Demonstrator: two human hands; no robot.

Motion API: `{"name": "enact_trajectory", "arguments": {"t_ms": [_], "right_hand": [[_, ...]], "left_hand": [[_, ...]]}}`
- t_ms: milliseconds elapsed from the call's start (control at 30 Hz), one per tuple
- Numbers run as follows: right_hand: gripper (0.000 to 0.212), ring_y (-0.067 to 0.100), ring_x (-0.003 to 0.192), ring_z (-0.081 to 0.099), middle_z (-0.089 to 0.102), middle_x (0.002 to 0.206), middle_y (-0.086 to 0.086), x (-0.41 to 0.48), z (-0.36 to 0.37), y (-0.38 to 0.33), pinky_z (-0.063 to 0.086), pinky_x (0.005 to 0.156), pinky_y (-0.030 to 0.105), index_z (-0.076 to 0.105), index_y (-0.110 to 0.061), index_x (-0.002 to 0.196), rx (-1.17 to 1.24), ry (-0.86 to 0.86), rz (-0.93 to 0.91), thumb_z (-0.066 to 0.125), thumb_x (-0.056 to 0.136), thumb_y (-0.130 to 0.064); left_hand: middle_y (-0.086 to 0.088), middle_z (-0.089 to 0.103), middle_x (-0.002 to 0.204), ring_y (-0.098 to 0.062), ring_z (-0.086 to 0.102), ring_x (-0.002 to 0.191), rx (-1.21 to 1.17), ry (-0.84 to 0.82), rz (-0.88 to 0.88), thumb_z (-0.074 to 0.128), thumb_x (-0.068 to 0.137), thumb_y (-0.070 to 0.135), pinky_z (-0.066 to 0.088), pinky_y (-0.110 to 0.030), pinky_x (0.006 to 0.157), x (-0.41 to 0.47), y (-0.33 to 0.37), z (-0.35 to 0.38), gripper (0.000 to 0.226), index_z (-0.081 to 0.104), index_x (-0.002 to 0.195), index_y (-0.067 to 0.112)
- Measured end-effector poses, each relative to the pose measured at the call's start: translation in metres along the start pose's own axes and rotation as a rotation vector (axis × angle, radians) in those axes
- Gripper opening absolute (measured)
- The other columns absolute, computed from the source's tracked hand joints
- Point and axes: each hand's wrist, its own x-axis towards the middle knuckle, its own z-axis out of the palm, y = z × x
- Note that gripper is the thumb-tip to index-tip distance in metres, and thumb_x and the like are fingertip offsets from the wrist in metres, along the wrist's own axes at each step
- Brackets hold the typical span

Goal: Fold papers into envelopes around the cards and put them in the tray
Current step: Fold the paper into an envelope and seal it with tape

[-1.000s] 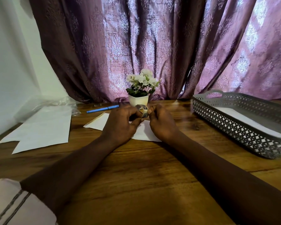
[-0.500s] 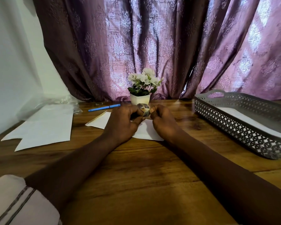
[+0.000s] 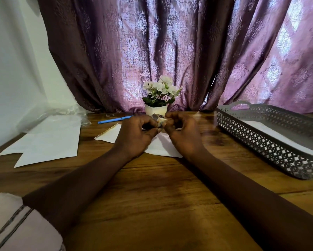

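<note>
Now, hands: left hand (image 3: 135,134) and right hand (image 3: 183,134) meet knuckles-up over the middle of the brown wooden surface (image 3: 152,196), fingers curled. Both pinch a small pale roll (image 3: 160,121) with dark marks, which is blurred and held between their fingertips.
Under the hands: a white folded paper sheet (image 3: 161,148) lies flat, partly covered by both hands. Its near edge is free and a cream-edged corner pokes out to the left.
Open room: bare wood runs from the sheet's near edge back along the forearms, and a strip of wood separates the right hand from the tray.
Right edge: a grey perforated plastic tray (image 3: 260,142) stands well apart from the hands, with a flat white sheet (image 3: 278,138) inside.
Left edge: a loose stack of white paper sheets (image 3: 49,142) lies by the white wall, with crumpled clear plastic wrap (image 3: 52,113) at its far end.
Far edge: a blue pen (image 3: 114,120) and a white pot of white flowers (image 3: 155,109) sit just beyond the roll, with a purple patterned curtain (image 3: 170,51) behind.
Near corner: a pale striped sleeve (image 3: 16,223).
</note>
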Motion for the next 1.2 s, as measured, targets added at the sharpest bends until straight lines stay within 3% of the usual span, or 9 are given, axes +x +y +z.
{"name": "enact_trajectory", "arguments": {"t_ms": [300,600,1067,1200], "right_hand": [[0.004,0.003,0.079,0.071,0.077,0.085,-0.011,0.0,-0.005,-0.005,0.061,0.078,0.037,0.081,-0.018,0.092,-0.083,0.088,-0.082,0.078,0.09,-0.019],[0.016,0.012,0.072,0.067,0.07,0.076,-0.006,0.001,0.004,0.002,0.057,0.068,0.038,0.069,-0.019,0.081,-0.143,0.091,-0.107,0.063,0.096,-0.017],[0.012,0.03,0.088,0.07,0.073,0.089,0.01,-0.002,0.006,0.002,0.057,0.085,0.055,0.07,-0.008,0.094,0.212,0.012,-0.022,0.063,0.1,-0.016],[0.011,0.028,0.091,0.069,0.073,0.091,0.008,-0.003,0.006,-0.001,0.056,0.088,0.057,0.07,-0.018,0.09,0.24,0.009,-0.023,0.064,0.099,-0.018]], "left_hand": [[0.01,0.077,0.086,-0.007,0.072,0.084,-0.001,-0.003,0.005,0.083,0.085,0.019,0.06,-0.037,0.081,-0.001,0.001,-0.001,0.006,0.08,0.09,0.019],[0.01,0.077,0.088,-0.003,0.071,0.083,0.027,0.03,0.005,0.083,0.084,0.023,0.061,-0.036,0.08,-0.002,0.007,0.003,0.01,0.08,0.093,0.018],[0.007,0.077,0.085,-0.009,0.072,0.081,-0.062,0.013,-0.014,0.082,0.086,0.015,0.061,-0.034,0.079,0.001,0.005,-0.001,0.007,0.079,0.092,0.015],[0.004,0.077,0.086,-0.011,0.073,0.081,-0.124,0.006,-0.044,0.082,0.085,0.013,0.06,-0.028,0.076,0.002,0.004,-0.001,0.01,0.079,0.094,0.011]]}}
